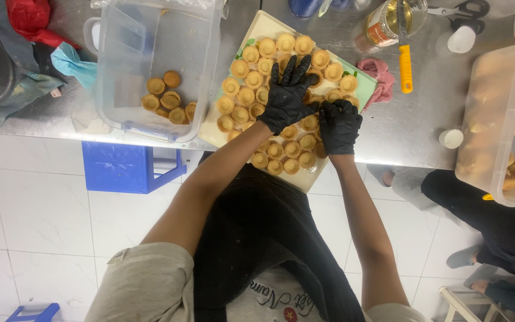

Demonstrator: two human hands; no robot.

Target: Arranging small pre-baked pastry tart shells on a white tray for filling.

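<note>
The small fluted tart shells (267, 95) — golden, round, ridged at the rim — lie packed in rows on a pale rectangular tray (261, 24) set askew on the steel table (400, 125), its near corner overhanging the table edge. The left hand (285, 95), in a black glove, lies flat on the shells at tray centre with fingers spread wide, pointing toward 12 o'clock. The right hand (339, 125), also gloved, is just beside it at 4 o'clock, fingers curled down among the shells; whether it grips one cannot be told. At 9 o'clock from the tray stands a clear plastic tub (114, 65) holding a few more shells. At 2 o'clock lie a crumpled pink cloth (379, 74), a yellow-handled tool (405, 68) and a glass jar (388, 21). At 3 o'clock, well apart, a translucent bin (484, 119) holds pale pastries. A blue stool (120, 167) stands below the table edge.
</note>
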